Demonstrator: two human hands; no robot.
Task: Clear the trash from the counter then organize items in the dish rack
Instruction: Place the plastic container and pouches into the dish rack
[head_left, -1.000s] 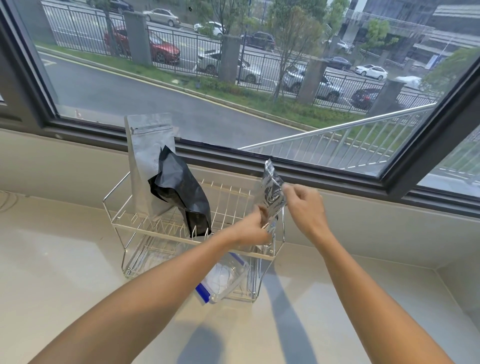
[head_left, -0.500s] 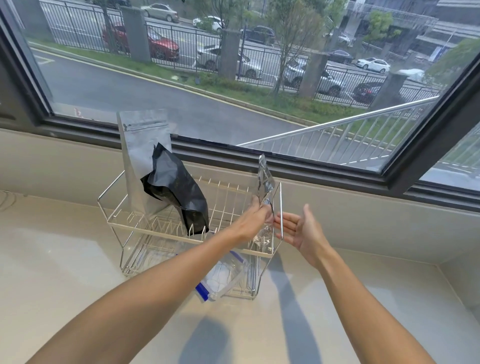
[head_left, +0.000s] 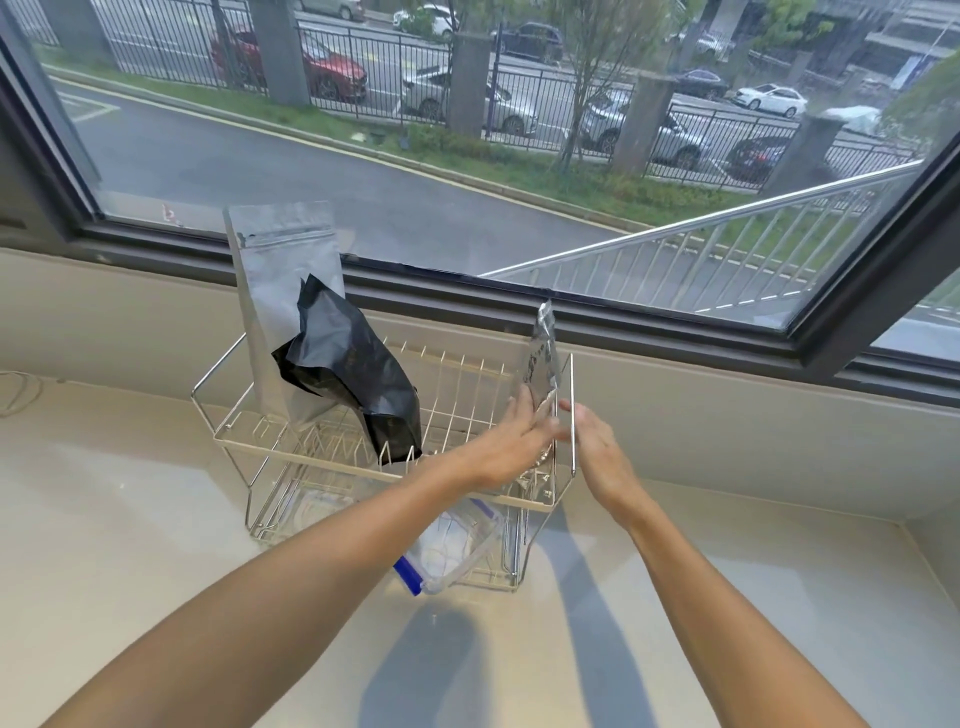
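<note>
A two-tier wire dish rack (head_left: 322, 452) stands on the pale counter under the window. A tall silver pouch (head_left: 280, 291) is upright in its left end, and a crumpled black bag (head_left: 353, 374) leans against that pouch. A small shiny pouch (head_left: 543, 353) stands upright at the right end of the top tier. My left hand (head_left: 519, 441) pinches its lower part between thumb and fingers. My right hand (head_left: 597, 447) is just outside the rack's right end wire, fingers apart, holding nothing. A clear zip bag with a blue strip (head_left: 452, 545) sticks out of the lower tier.
The beige counter (head_left: 130, 519) runs left and right of the rack, with a low wall and dark window frame (head_left: 675, 332) behind it. The counter ends at a side wall (head_left: 935, 551) on the right. A thin cable (head_left: 15, 395) lies at the far left.
My right hand let go of the small pouch and dropped outside the rack's right end. My left hand lowered the pouch into the top tier's right end.
</note>
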